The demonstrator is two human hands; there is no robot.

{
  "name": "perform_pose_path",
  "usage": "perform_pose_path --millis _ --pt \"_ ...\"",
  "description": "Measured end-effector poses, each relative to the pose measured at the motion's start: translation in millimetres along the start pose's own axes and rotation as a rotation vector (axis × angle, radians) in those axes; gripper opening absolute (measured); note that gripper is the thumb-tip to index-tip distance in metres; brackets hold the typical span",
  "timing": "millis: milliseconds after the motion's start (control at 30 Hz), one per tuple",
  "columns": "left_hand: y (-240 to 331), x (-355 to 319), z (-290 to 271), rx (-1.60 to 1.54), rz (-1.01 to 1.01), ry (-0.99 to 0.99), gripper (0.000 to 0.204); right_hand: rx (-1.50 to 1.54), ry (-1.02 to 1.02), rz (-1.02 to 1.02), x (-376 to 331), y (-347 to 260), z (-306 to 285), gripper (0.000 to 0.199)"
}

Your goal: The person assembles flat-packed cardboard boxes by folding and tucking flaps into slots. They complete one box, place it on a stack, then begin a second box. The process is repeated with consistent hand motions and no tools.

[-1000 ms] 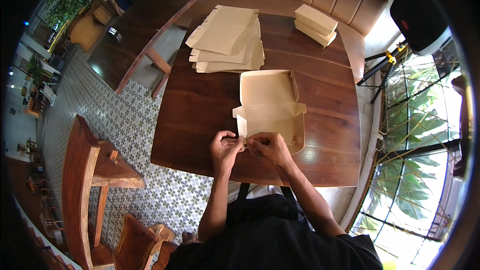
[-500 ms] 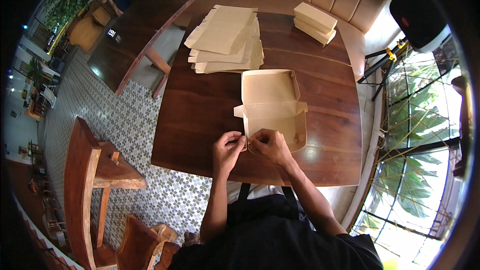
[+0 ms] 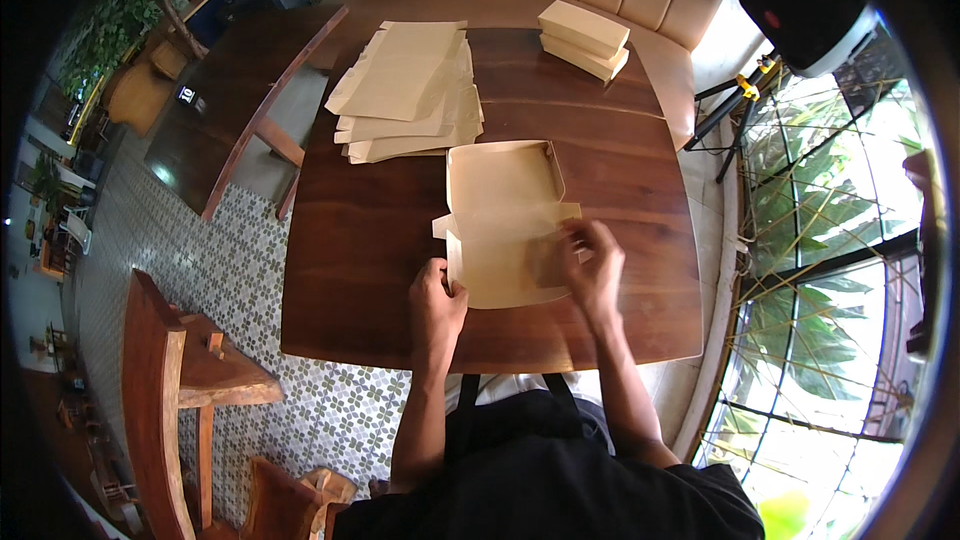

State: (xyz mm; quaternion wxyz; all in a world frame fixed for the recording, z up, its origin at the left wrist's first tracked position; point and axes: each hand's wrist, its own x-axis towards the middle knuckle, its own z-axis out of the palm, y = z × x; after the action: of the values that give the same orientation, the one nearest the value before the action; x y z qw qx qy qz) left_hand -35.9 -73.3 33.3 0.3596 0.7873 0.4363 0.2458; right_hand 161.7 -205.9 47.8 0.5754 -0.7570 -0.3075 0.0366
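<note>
An open brown cardboard box (image 3: 505, 255) lies on the wooden table in front of me, with its lid (image 3: 505, 176) laid back on the far side. At the near left corner, my left hand (image 3: 438, 297) has its fingers closed on the box's side wall, the thumb inside. My right hand (image 3: 598, 265) is at the right side of the box, its bent fingers close to the side flap. Motion smears those fingers, so I cannot tell whether they grip the flap. A small flap sticks out at the box's left side.
Flat unfolded cardboard blanks (image 3: 405, 80) are piled at the far left of the table (image 3: 370, 270). Folded boxes (image 3: 583, 35) stand stacked at the far right. A brown padded bench (image 3: 490, 0) runs behind, and a wooden chair (image 3: 155, 390) stands at the left.
My right hand has moved from the near left corner of the box to its right side. My left hand has shifted onto the left wall. The whole view has shifted slightly.
</note>
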Motion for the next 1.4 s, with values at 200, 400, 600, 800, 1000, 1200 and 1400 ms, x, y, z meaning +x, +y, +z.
perform_pose_path --millis 200,400,600,800,1000,1200,1400 --pt "37 -7 -4 0.437 0.267 0.308 0.027 -0.028 -0.104 0.485 45 55 -34 0.024" --pt "85 5 39 0.071 0.421 -0.073 0.04 0.141 -0.26 0.461 61 75 -24 0.028" --pt "105 2 105 0.11 0.411 -0.282 0.049 0.348 -0.289 0.505 53 84 -29 0.024" --pt "92 4 117 -0.042 0.131 -0.31 0.038 0.421 -0.33 0.54 46 87 -37 0.018" --pt "81 5 110 -0.202 0.02 -0.3 0.035 0.44 -0.425 0.472 43 83 -40 0.018" --pt "69 15 115 -0.239 0.067 -0.273 0.031 0.286 -0.42 0.323 31 68 -44 0.019" --pt "64 15 115 -0.39 0.052 -0.298 0.026 0.211 -0.475 0.195 19 59 -41 0.019"
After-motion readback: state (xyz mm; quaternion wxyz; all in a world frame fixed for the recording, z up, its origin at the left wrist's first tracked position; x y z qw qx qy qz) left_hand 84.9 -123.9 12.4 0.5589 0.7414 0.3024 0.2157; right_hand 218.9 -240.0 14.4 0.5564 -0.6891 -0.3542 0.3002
